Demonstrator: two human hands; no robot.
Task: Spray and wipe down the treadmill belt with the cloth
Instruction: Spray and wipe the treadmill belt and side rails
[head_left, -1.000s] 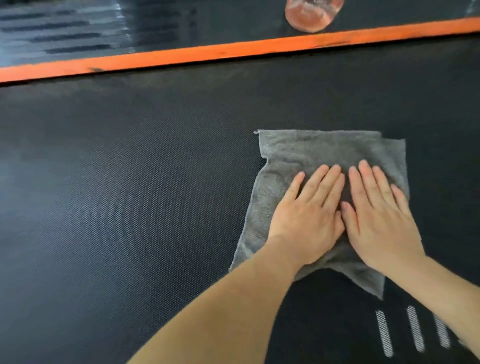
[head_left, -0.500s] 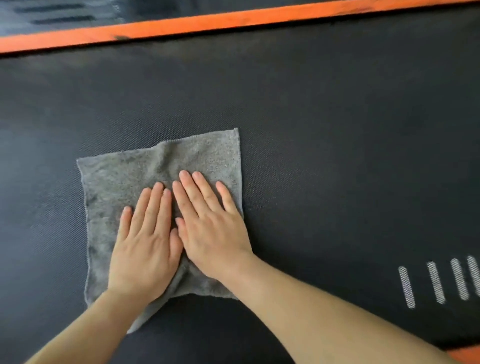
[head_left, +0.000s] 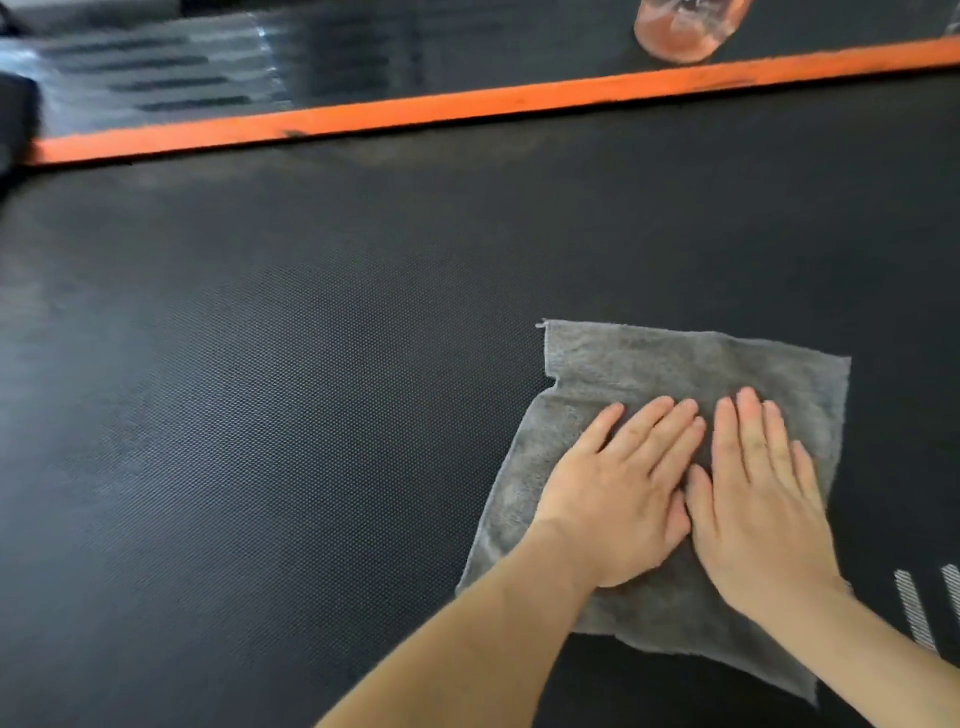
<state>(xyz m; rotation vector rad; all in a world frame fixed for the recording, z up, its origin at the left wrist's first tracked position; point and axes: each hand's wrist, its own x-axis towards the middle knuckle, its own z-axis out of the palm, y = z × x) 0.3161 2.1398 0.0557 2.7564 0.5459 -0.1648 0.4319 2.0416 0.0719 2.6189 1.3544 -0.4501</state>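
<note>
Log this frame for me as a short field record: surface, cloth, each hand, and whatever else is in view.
surface: treadmill belt, black and textured
cloth: grey cloth spread flat on the belt, right of centre
left: left hand flat, fingers straight, pressing the cloth
right: right hand flat beside it, pressing the cloth
edge: orange strip along the belt's far side
other: pinkish clear container beyond the strip, cut off by the frame; white stripes at lower right

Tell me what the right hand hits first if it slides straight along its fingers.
Bare belt past the cloth, then probably the orange strip; the pinkish bottle stands just behind, roughly in line.
</note>
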